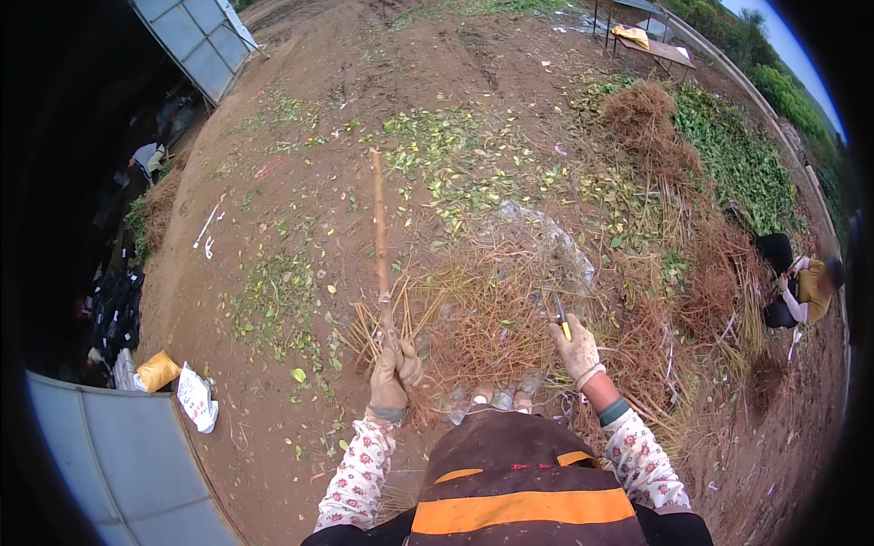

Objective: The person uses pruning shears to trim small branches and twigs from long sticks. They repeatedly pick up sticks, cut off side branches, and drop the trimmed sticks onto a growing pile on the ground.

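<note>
My left hand point(395, 371), in a dirty pale work glove, is closed round the lower end of a long, straight wooden stick point(380, 223) that points away from me. Thin brown stems point(360, 329) fan out beside that glove, and fine reddish roots point(421, 411) show just under it; whether the hand grips these too, I cannot tell. Gloved as well, my right hand point(577, 353) is wrapped round a cutting tool point(565, 328) with a yellow handle and a narrow, dark blade. Between both hands a loose heap of thin, rooty stems point(501, 318) lies on the ground.
Clear plastic sheet point(569, 246) lies beyond the heap. At right are brown root bundles point(651, 127), green leafy plants point(733, 159) and a seated person point(806, 289). Blue metal doors point(118, 446) and a white sack point(196, 398) stand left. A low table point(654, 48) is far right.
</note>
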Tool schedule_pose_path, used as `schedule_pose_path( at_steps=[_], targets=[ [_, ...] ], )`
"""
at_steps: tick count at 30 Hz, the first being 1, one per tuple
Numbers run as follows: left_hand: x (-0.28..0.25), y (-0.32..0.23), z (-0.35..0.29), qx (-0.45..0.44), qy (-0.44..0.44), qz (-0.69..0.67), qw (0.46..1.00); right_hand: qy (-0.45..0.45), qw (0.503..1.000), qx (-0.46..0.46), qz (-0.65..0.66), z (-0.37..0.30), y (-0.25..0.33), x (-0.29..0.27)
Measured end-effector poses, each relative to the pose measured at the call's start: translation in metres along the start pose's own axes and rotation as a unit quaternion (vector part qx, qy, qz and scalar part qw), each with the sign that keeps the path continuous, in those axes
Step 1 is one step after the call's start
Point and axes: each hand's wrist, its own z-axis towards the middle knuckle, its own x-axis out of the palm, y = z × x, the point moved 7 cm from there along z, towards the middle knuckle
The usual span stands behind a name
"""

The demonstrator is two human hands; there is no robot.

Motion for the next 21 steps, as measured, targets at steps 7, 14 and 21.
schedule_pose_path(
  at_steps=[7,14,21],
  targets=[
    [-0.007,0.036,0.000,-0.057,0.014,0.145,0.988,0.238,0.911,0.059,0.332,0.075,0.132,0.009],
    [-0.024,0.060,0.006,-0.088,0.016,0.189,0.978,0.275,0.794,0.164,0.517,0.071,0.123,0.031],
    [-0.043,0.091,0.014,-0.125,0.073,0.323,0.935,0.161,0.812,0.177,0.533,0.055,0.031,0.033]
  ],
)
